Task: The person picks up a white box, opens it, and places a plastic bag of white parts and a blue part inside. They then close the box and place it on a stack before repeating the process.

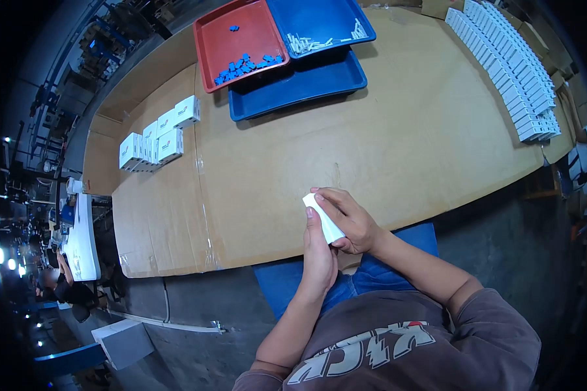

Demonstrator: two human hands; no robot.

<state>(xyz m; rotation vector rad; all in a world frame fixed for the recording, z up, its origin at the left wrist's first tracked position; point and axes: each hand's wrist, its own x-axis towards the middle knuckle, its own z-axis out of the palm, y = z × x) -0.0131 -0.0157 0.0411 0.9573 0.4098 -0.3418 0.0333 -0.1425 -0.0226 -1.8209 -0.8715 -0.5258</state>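
Between my two hands, over the near edge of the cardboard-covered table (274, 189), is a small white box (324, 220). My left hand (317, 251) wraps its near left side, with the thumb lying along it. Across its far right side curls my right hand (353, 221), fingertips at the top end. Much of the box is hidden by the fingers and palms. Farther left on the table stands a group of similar white boxes (169, 144) with small printed marks.
A red tray (241, 32) with small blue pieces sits at the back, beside a blue tray (365, 31) of white pieces. Another blue tray (300, 88) lies just below them. Long rows of white boxes (502, 68) line the right side. A person (72, 290) is far left.
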